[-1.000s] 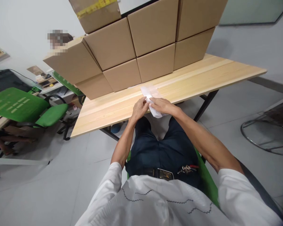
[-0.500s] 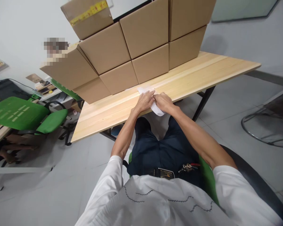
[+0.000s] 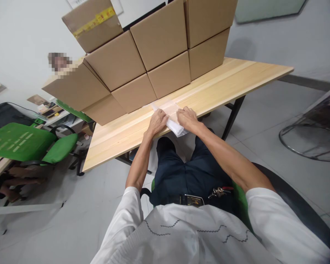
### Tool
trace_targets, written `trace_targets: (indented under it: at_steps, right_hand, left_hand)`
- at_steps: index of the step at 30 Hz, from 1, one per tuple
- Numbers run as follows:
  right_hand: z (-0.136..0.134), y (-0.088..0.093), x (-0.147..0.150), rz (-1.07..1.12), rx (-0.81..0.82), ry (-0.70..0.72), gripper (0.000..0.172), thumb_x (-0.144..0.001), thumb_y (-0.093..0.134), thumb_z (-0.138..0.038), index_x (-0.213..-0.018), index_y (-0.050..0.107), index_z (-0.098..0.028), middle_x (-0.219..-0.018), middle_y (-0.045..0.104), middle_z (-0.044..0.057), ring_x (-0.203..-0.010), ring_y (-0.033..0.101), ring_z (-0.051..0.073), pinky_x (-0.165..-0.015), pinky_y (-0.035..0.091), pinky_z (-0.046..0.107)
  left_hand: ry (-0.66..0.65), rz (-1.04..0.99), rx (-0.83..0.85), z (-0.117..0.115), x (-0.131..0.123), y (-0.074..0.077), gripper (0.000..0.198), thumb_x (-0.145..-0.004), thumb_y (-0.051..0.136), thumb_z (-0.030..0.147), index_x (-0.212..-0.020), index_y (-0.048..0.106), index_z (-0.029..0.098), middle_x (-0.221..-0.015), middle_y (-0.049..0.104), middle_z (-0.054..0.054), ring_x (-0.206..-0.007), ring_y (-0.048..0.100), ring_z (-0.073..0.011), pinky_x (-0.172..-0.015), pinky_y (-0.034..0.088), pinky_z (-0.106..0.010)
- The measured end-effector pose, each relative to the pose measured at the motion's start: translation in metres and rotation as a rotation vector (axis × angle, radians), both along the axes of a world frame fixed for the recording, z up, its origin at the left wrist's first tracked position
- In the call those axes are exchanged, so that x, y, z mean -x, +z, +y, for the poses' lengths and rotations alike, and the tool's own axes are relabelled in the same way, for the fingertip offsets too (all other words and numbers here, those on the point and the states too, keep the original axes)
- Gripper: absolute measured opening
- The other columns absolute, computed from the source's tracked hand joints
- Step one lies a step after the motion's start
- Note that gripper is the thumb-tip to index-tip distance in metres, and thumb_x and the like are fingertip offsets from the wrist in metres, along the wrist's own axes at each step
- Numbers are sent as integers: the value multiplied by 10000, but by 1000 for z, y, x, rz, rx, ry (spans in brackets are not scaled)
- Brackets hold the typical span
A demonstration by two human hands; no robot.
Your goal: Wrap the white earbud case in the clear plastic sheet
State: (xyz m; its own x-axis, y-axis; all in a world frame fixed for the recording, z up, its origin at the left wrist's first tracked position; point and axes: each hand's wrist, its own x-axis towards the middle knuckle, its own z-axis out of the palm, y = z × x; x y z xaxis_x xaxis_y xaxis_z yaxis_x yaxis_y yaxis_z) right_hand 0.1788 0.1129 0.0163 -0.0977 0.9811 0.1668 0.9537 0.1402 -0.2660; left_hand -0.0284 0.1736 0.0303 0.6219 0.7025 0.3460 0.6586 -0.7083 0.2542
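A white roll of thin plastic (image 3: 175, 127) lies slantwise at the front edge of the wooden table (image 3: 121, 137), its near end jutting past the edge. Part of it is unrolled as a see-through sheet on the tabletop between my hands. With fingers curled, my left hand (image 3: 158, 120) grips the left side of the roll. My right hand (image 3: 187, 118) is closed on the sheet's right side, knuckles up. Its fingertips are partly hidden.
Cardboard boxes (image 3: 139, 93) stand stacked along the table's back. A person shows partly behind them at left. A green office chair (image 3: 60, 141) stands to the left, and a metal-framed stool (image 3: 294, 146) to the right.
My hands have moved apart, the left one going left. More of the clear sheet now shows between them, and the roll is seen more fully. The view has shifted slightly.
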Motion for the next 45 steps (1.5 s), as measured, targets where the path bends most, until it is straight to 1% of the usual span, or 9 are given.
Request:
trace_targets:
  at_steps: [6,10,18,24,30,36,38,41,45]
  right_hand:
    - [0,-5,-3,27,-22,5,497,-1066,429,-176,-1425,768,-114,-1468,730,254,-1425,548,426,-1198,459,559]
    - [-2,-2,-2,50,-2,-9,506,-1070,470,-263,-1468,744,-115,-1469,724,260,-1425,536,441,-1201,454,579]
    - [-9,8,1,44,32,-22,510,-1066,420,-153,-1444,755,-84,-1508,706,260,-1462,531,429,-1219,432,561]
    - [-9,9,1,43,23,-23,483,-1102,418,-256,-1422,760,-136,-1483,717,239,-1440,528,423,-1205,418,544]
    - [-8,3,0,41,-5,-19,517,-1093,384,-231,-1431,758,-118,-1470,724,252,-1417,535,426,-1192,423,556]
    - [-9,5,0,26,6,-32,546,-1087,337,-151,-1433,757,-109,-1501,723,238,-1413,536,410,-1191,423,534]
    - [-10,6,0,12,10,-25,553,-1078,333,-127,-1440,749,-88,-1519,714,243,-1424,536,414,-1192,423,537]
    - [-11,6,0,0,14,-21,561,-1061,327,-90,-1437,743,-66,-1545,700,245,-1434,536,416,-1192,423,539]
    - [-10,4,1,13,11,-40,539,-1088,337,-94,-1445,741,-92,-1545,701,232,-1432,535,402,-1192,420,530]
  left_hand:
    - [95,-214,108,-8,31,-10,103,-1054,571,234,-969,617,269,-1343,738,-105,-1317,690,-250,-1216,540,-446]
    - [99,-245,131,-10,41,-13,51,-997,593,222,-989,606,270,-1340,742,-93,-1312,701,-255,-1213,545,-456]
    - [87,-99,58,-8,44,-14,489,-969,538,178,-1427,706,218,-1368,629,-150,-1286,665,-311,-1172,562,-472]
    - [152,-42,63,-13,50,-11,351,-1012,515,176,-1216,784,270,-1353,611,-122,-1260,661,-295,-1093,592,-447]
    - [251,-173,44,-23,59,-10,224,-1147,525,387,-1127,718,274,-1284,652,-121,-1239,684,-292,-1121,577,-459]
    - [322,-211,3,-24,70,-10,91,-1062,655,352,-1023,618,278,-1242,695,-107,-1238,699,-289,-1132,578,-465]
    - [341,-233,-15,-23,69,-10,70,-1061,631,337,-1096,638,276,-1293,715,-122,-1280,701,-296,-1154,580,-480]
    - [254,-242,-62,-21,57,-6,279,-1115,586,399,-1346,664,264,-1520,707,-160,-1485,645,-306,-1282,521,-500]
    - [109,-4,22,-17,30,2,501,-1182,506,506,-1582,641,236,-1789,570,-167,-1744,432,-364,-1451,302,-596]
